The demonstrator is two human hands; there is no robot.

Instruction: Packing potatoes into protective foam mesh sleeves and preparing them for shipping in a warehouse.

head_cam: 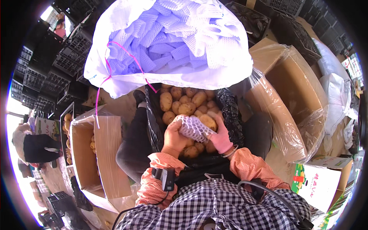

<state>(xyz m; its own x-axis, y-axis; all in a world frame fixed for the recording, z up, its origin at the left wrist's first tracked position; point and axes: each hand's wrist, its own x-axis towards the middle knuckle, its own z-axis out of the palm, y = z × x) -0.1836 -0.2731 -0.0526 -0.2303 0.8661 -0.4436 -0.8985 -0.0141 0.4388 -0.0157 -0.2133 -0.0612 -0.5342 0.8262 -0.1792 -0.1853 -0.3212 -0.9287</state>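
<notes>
My left hand (173,137) grips a white foam net sleeve (193,128), which is stretched between both hands. In my right hand (222,135) is a potato (208,122), at the sleeve's right end; the fingers also touch the net's edge. How far the potato sits inside the sleeve I cannot tell. Right below both hands is a crate lined with black plastic (230,106), holding many loose potatoes (187,108). Beyond it a large white bag (172,80) gapes, full of folded foam net sleeves (161,31). A pink string (126,51) hangs over its rim.
A cardboard box (112,155) with some potatoes stands on the left. To the right lies a plastic-wrapped cardboard box (290,83), with a printed carton (316,181) nearer me. Black crates (69,51) are stacked at far left, where another person (37,146) bends over.
</notes>
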